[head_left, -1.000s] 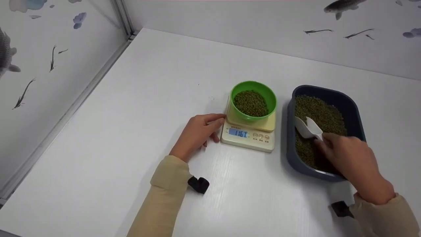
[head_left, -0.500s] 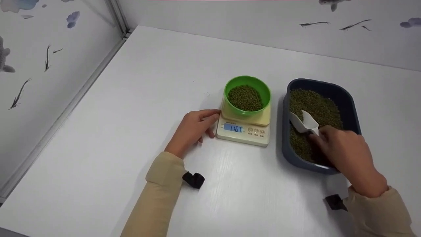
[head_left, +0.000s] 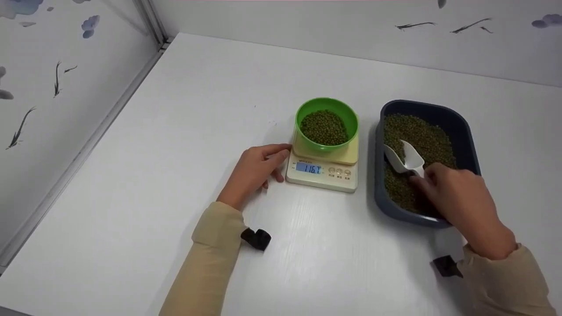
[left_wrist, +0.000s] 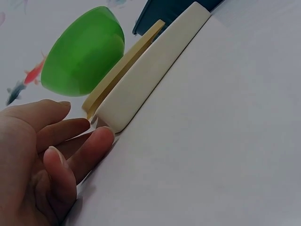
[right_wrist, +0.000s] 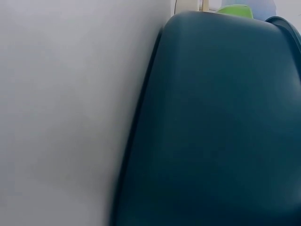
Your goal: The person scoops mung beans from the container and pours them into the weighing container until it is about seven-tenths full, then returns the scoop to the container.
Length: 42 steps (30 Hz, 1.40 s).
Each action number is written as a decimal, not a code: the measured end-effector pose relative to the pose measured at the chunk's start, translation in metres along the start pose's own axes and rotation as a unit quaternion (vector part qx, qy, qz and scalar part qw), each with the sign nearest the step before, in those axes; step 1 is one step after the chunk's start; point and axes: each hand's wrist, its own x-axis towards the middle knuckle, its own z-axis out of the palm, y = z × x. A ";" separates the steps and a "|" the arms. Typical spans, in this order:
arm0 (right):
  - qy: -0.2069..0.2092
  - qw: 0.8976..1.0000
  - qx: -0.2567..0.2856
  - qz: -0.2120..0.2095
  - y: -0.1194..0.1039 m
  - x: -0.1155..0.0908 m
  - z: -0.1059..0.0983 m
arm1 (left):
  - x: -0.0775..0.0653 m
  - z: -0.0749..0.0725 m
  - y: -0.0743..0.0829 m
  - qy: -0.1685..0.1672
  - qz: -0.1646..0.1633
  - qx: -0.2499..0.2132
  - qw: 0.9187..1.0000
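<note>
A green bowl (head_left: pixel 327 142) partly filled with green beans (head_left: pixel 324 127) stands on a kitchen scale (head_left: pixel 322 177), whose display reads 116.7. My left hand (head_left: pixel 257 171) lies at the scale's left side, fingertips touching its edge; the left wrist view shows the fingers (left_wrist: pixel 91 148) loosely bent against the scale's corner. Over at the right, a dark blue tub (head_left: pixel 390 206) holds many more beans. Inside it my right hand (head_left: pixel 461 193) grips the handle of a white scoop (head_left: pixel 412 160), its bowl down among the beans. The right wrist view shows only the tub's outer wall (right_wrist: pixel 225 117), not the hand.
The white table (head_left: pixel 175 145) runs back to a wall (head_left: pixel 285 26) printed with fish and plants. Another printed panel (head_left: pixel 39 166) borders the left side. Black wrist mounts (head_left: pixel 257 239) stick out from both sleeves.
The whole scene has shifted up and left in the head view. The scoop's mouth has tipped up slightly and shows beans in it. The left hand stays at the scale; the display is unchanged.
</note>
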 end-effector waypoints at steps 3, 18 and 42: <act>-0.001 1.000 0.004 0.007 0.001 -0.001 -0.001 | 0.000 0.001 0.002 0.000 0.003 0.000 1.000; 0.016 0.999 0.015 0.034 0.001 -0.002 -0.004 | 0.002 0.002 0.000 0.010 -0.001 0.000 1.000; 0.096 0.995 0.006 0.031 -0.004 -0.008 -0.015 | 0.001 0.001 -0.001 0.009 -0.012 0.003 1.000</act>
